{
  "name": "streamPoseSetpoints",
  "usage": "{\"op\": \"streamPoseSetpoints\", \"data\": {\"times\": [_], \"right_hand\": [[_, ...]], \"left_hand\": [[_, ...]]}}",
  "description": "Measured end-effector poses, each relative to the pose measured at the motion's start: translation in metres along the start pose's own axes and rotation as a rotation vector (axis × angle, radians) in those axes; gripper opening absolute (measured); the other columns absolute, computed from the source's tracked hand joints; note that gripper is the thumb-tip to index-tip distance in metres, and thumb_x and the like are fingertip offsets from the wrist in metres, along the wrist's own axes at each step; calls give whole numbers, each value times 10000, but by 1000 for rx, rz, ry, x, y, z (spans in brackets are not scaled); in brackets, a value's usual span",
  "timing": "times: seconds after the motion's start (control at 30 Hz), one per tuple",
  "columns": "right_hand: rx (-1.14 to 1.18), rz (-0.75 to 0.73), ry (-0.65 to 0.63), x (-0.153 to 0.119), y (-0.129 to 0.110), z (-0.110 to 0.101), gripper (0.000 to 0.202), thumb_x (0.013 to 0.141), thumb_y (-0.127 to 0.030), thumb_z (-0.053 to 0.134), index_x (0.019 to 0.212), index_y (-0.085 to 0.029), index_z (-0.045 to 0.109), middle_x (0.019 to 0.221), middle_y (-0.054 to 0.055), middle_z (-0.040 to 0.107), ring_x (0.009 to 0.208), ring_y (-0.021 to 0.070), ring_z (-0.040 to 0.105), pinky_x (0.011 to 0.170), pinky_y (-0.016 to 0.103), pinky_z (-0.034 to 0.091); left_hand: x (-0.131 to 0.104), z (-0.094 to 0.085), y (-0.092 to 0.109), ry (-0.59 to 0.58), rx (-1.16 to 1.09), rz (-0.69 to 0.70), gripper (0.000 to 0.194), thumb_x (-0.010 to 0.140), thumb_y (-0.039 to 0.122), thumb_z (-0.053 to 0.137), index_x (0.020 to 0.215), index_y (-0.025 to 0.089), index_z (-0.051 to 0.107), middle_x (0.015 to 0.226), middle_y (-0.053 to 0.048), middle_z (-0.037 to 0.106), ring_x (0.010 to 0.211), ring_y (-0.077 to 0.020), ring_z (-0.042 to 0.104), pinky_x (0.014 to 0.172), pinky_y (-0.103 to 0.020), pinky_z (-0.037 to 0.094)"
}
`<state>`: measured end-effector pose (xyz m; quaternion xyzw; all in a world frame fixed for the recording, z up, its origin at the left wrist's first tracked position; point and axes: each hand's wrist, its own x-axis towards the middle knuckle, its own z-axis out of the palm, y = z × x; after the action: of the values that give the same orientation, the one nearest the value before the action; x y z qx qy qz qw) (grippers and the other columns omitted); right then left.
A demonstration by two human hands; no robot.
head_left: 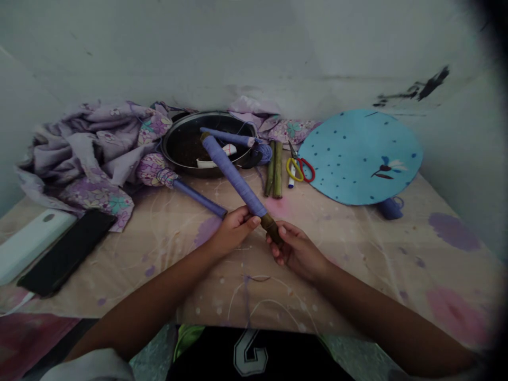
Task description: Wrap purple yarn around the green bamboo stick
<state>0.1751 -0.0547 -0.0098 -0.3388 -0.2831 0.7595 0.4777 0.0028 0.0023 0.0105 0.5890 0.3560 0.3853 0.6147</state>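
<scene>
Both my hands hold a stick wrapped in purple thread (234, 177), tilted up and away to the left over the table. My left hand (236, 230) is closed round the stick near the lower end of the wrapping. Around the bare brownish-green lower end, the fingers of my right hand (296, 248) are closed. A strand of purple thread (246, 296) hangs down over the table edge near my body. Just left of my left hand lies another purple-wrapped stick (198, 197), with a floral cloth bundle (153, 169) tied on its far end.
At the back stands a dark pan (178, 159) with another purple-wrapped stick (230, 136) across it. Purple yarn (264, 152), bare green sticks (278, 172), scissors (294, 170), a marker (292, 177) and a blue oval board (349, 164) lie rightward. Left are crumpled cloth (87, 143) and a phone (67, 251).
</scene>
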Motion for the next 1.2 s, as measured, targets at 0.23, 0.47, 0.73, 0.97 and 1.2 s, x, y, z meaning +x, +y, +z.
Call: {"op": "streamPoseSetpoints", "data": {"times": [0.23, 0.47, 0.73, 0.97, 1.2], "right_hand": [[-29, 6, -46, -1, -2, 3, 326, 829, -475, 616, 905, -159, 598, 746, 29, 632, 487, 80, 544, 426, 200, 428], [71, -15, 70, 1, -3, 8, 341, 750, -402, 724, 954, -202, 539, 782, 4, 588, 621, 118, 575, 488, 236, 500], [7, 35, -39, 0, -2, 5, 332, 807, -472, 648, 826, -146, 590, 640, -8, 572, 416, 57, 475, 403, 194, 397], [15, 90, -140, -2, -2, 5, 438, 854, -559, 536, 873, -128, 611, 588, -18, 539, 373, 46, 435, 393, 187, 371], [26, -47, 39, -1, -3, 9, 498, 655, -382, 805, 999, -249, 471, 764, -30, 587, 540, 111, 567, 375, 185, 426]], "left_hand": [[-1, 1, 3, -39, -65, -68, 393, 762, 500, 619, 883, 129, 571, 581, 44, 446, 573, -93, 422, 572, -224, 339], [5, -2, -5, -16, 63, -74, 321, 747, 418, 618, 851, 119, 566, 777, -31, 574, 737, -141, 523, 738, -284, 416], [0, 1, -1, -9, -111, -87, 396, 737, 462, 658, 920, 121, 572, 722, 7, 544, 647, -93, 466, 646, -228, 367], [-2, 2, 1, -43, -120, -110, 437, 712, 521, 674, 854, 125, 555, 629, 34, 481, 578, -80, 418, 568, -217, 315], [0, 0, 0, 63, -45, -119, 466, 695, 553, 671, 824, 125, 538, 622, 51, 422, 551, -68, 336, 532, -216, 259]]}}
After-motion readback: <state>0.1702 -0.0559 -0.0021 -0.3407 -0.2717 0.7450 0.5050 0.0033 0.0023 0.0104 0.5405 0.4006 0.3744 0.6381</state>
